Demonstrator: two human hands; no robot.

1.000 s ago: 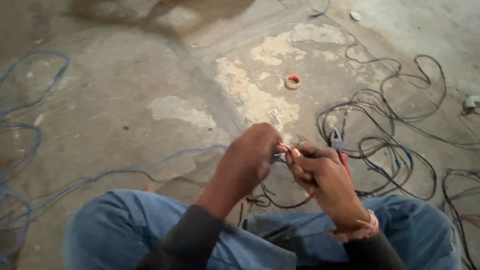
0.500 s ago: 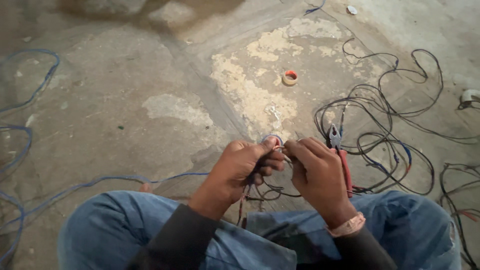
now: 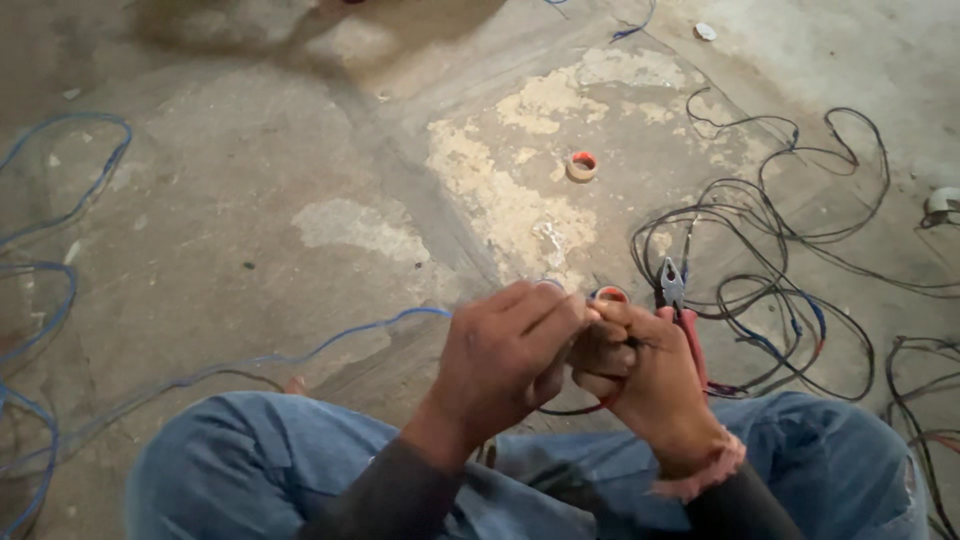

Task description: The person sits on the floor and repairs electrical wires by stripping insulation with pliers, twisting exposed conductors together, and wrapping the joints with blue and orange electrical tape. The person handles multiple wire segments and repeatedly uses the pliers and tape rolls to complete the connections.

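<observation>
My left hand and my right hand meet in front of my knees, fingertips pressed together. Both pinch a thin dark wire that loops out below them. A small red ring, like a tape roll, peeks out just above my right fingers; who holds it I cannot tell. Pliers with red handles lie on the floor right behind my right hand, jaws pointing away from me.
A tangle of black cables spreads over the concrete floor at the right. Blue cable loops along the left and runs toward my hands. A small orange tape roll lies farther out. My jeans-clad legs fill the bottom.
My hands have stayed together while working the wire. The left fingers now reach further across onto the right hand's fingertips. The view has shifted slightly.
</observation>
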